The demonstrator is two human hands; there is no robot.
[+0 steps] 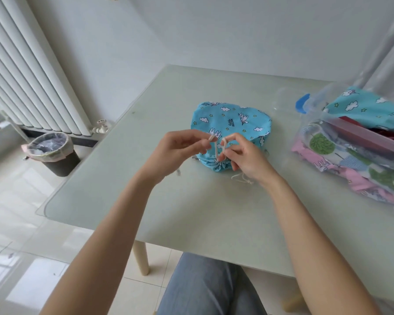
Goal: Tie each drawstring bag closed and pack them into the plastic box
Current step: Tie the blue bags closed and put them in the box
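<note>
"Little Unicorn" print on blue drawstring bag (231, 123), cord (216, 147) between hands.

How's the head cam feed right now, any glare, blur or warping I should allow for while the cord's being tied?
Head view: soft even daylight, faint shadows on the table; window glare on the floor tiles, lower left. Wide-angle bending curves the radiator and the frame's edges. The plastic box at right is hazy; the blue bag and cord read sharp enough.

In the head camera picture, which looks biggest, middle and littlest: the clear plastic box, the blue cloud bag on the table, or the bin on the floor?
1. plastic box, though cut off at the frame edge.
2. blue cloud bag.
3. bin, though it sits farther away, so it may really be bigger.
</note>
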